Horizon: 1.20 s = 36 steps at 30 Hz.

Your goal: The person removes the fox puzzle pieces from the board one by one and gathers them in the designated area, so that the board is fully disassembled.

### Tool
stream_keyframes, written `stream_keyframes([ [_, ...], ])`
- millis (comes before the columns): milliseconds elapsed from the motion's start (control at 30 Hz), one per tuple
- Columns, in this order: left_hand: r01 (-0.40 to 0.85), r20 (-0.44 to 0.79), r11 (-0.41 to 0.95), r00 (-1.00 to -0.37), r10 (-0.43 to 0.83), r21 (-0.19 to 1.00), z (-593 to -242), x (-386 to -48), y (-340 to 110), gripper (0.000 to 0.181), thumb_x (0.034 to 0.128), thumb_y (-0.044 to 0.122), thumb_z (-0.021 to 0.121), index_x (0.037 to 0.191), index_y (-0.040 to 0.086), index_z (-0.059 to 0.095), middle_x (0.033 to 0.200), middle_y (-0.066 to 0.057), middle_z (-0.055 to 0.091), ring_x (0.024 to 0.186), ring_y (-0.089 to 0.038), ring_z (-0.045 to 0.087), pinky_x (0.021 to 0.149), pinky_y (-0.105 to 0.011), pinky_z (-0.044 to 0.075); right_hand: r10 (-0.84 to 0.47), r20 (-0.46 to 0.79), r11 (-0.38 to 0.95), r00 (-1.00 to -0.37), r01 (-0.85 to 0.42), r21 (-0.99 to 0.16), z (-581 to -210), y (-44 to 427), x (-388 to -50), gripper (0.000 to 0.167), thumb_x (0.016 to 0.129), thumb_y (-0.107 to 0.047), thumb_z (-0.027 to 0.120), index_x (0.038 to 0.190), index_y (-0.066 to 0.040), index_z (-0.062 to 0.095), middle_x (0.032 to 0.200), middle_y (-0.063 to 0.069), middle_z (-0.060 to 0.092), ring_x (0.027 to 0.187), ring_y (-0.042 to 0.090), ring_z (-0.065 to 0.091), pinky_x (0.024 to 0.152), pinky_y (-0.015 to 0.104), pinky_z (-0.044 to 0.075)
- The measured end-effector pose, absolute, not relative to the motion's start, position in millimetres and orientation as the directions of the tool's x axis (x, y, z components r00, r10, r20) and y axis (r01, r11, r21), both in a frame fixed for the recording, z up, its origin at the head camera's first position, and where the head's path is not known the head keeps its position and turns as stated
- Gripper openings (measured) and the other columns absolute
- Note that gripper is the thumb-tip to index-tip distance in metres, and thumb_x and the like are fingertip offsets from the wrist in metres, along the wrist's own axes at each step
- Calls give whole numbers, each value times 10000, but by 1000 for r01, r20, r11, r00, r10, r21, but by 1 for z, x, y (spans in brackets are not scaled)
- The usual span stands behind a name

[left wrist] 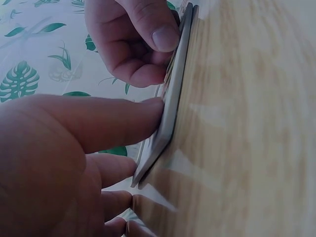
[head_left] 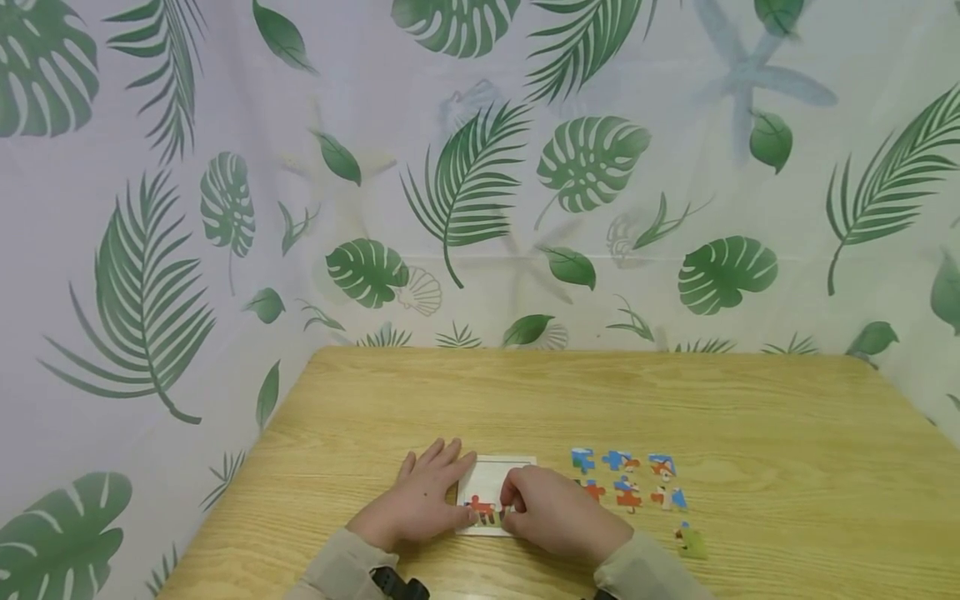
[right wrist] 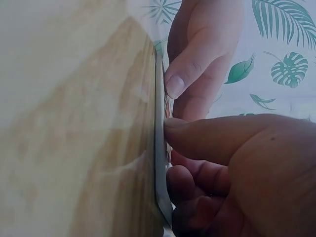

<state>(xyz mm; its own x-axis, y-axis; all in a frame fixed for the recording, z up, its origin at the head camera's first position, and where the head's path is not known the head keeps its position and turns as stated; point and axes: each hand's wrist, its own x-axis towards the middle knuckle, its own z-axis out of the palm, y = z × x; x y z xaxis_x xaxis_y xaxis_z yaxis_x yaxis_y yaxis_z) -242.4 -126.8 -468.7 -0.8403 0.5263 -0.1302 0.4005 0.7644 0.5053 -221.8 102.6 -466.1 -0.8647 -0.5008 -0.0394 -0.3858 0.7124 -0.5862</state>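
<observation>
A white puzzle tray [head_left: 491,471] lies flat on the table, with a red puzzle piece [head_left: 482,505] set in its lower left corner. My left hand [head_left: 427,497] rests across the tray's left side, fingers spread, its thumb [left wrist: 133,118] pressing near the lower edge. With thumb and curled fingers, my right hand [head_left: 558,512] pinches a small puzzle piece [head_left: 504,512] over the lower part of the tray, beside the red piece. The fingers hide most of that pinched piece. From the right wrist view, the tray [right wrist: 160,133] appears edge-on with both thumbs at its face.
Several loose puzzle pieces [head_left: 627,493] lie in rows to the right of the right hand. One green piece [head_left: 692,542] sits apart, nearer the front. Behind the wooden table [head_left: 600,392] hangs a leaf-patterned curtain [head_left: 480,317].
</observation>
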Motion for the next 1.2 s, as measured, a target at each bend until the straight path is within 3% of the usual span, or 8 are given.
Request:
stream_keyframes([
  [400,402,-133,770,-841,525,495,-469,-243,-126,820,890,406,724,1579,122,382,1658,-155,204,1532,-371,87,1165,-660,25,-489,-38,706,-871,-370,-603,-465,102,-220,114,885,-178,735,910,-168,624,758,-72,549,665,100,498,615,305,435],
  [700,407,-131,759,-835,535,508,-470,-243,-128,809,900,402,709,1585,133,373,1660,-155,200,1534,-368,81,1166,-659,22,-499,-7,683,-866,-389,-618,-467,103,-220,109,959,-191,686,877,-200,614,739,-100,565,638,82,513,601,295,449],
  [1200,398,-143,772,-839,525,496,-470,-243,-130,849,893,507,710,1591,167,365,1669,-126,180,1540,-338,62,1179,-631,8,-457,-7,655,-890,-331,-679,-449,111,-222,161,997,-160,652,855,-214,598,785,-99,604,660,123,528,571,290,443],
])
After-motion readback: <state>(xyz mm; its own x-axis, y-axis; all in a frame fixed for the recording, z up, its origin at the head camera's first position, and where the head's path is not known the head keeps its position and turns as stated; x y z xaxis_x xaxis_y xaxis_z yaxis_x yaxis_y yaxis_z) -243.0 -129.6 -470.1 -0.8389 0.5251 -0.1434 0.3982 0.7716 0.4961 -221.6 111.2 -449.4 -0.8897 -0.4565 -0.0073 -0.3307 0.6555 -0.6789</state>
